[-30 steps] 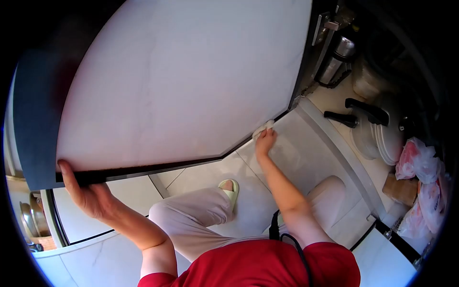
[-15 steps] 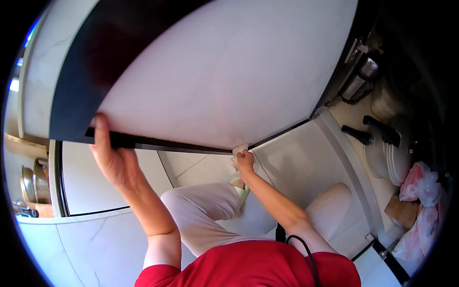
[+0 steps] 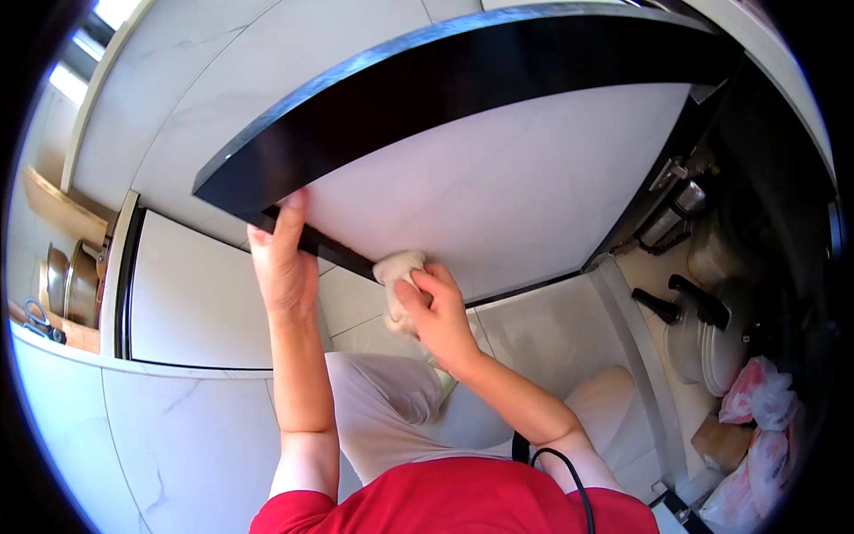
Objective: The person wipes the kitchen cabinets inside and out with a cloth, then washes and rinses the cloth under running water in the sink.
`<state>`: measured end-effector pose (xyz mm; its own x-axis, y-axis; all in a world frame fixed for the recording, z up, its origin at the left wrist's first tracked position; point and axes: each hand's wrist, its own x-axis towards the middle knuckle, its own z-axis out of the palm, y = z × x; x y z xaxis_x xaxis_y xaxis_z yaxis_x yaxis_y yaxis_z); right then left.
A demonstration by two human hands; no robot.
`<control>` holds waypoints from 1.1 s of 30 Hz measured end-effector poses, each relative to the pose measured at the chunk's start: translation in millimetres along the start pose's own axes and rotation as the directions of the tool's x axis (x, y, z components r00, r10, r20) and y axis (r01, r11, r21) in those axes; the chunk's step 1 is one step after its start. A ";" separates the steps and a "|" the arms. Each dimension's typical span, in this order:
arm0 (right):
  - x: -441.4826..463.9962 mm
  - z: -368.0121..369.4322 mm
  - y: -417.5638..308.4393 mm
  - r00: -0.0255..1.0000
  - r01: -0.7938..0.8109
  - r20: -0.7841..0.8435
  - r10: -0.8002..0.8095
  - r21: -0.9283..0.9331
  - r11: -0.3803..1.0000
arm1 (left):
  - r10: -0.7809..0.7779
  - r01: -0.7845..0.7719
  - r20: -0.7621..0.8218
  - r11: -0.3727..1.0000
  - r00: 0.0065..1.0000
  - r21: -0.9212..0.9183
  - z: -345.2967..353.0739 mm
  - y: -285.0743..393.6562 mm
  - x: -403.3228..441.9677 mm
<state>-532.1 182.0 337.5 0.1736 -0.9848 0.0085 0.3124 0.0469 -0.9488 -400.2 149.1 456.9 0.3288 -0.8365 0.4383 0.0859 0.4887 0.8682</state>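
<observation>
Cloth (image 3: 391, 283) sits bunched in the right hand (image 3: 442, 322), against the edge of a dark-framed white door (image 3: 525, 182); the left hand (image 3: 288, 267) grips its corner. Tiled floor (image 3: 543, 325) lies below. A cupboard (image 3: 648, 263) holds a pot (image 3: 685, 347) and bags (image 3: 756, 396), any lettering unreadable. Veined white panelling (image 3: 227, 98) stands beyond.

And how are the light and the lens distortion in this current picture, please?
Head view: fisheye distortion bows the top edge of the dark-framed white cabinet door; head view: glare whitens patches at upper left; head view: deep shadow lies behind the silver metal pot with black handles.
</observation>
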 end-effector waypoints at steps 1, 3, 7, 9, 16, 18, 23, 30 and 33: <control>0.2 4.3 -13.7 0.988 0.153 0.028 -0.152 -0.066 0.986 | -0.013 0.013 0.013 1.000 1.000 0.001 -2.1 0.2 0.1; 1.4 8.1 -24.1 0.990 0.131 0.063 -0.127 -0.074 0.989 | -0.012 0.012 -0.019 0.999 1.000 0.029 11.0 7.7 -0.2; 0.1 20.9 -59.2 0.926 0.377 0.071 -0.371 -0.116 0.919 | 0.003 -0.003 -0.019 1.000 1.000 -0.008 10.5 5.0 -6.4; 1.5 33.1 -101.3 0.857 0.510 0.106 -0.504 -0.043 0.859 | -0.131 0.126 -0.052 0.989 0.990 -0.076 2.8 5.9 -9.9; 6.1 57.5 -105.5 0.573 0.786 0.077 -0.816 -0.331 0.522 | -0.088 0.117 0.130 0.965 0.988 -0.235 -102.3 -15.3 3.6; 12.0 61.9 -81.8 0.390 0.828 0.109 -0.914 -0.477 0.296 | -0.036 0.209 0.404 0.896 0.914 -0.392 -85.5 -13.7 4.5; 13.6 16.7 6.8 0.294 0.834 0.303 -0.907 -0.545 0.088 | -0.160 0.140 -0.014 0.903 0.987 -0.405 -11.5 20.1 2.0; 11.2 -74.2 143.2 0.544 0.736 0.473 -0.693 -0.665 0.125 | -0.090 0.063 -0.137 0.980 0.986 -0.189 9.1 13.7 5.3; 6.7 -124.3 202.5 0.766 0.583 0.526 -0.369 -0.810 0.056 | -0.088 0.059 -0.141 0.979 0.986 -0.196 5.2 13.1 6.8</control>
<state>-583.9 164.1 106.2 0.5093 -0.6839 0.5224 -0.6380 -0.7074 -0.3041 -401.7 148.4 472.4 0.4496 -0.8328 0.3229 0.2878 0.4773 0.8303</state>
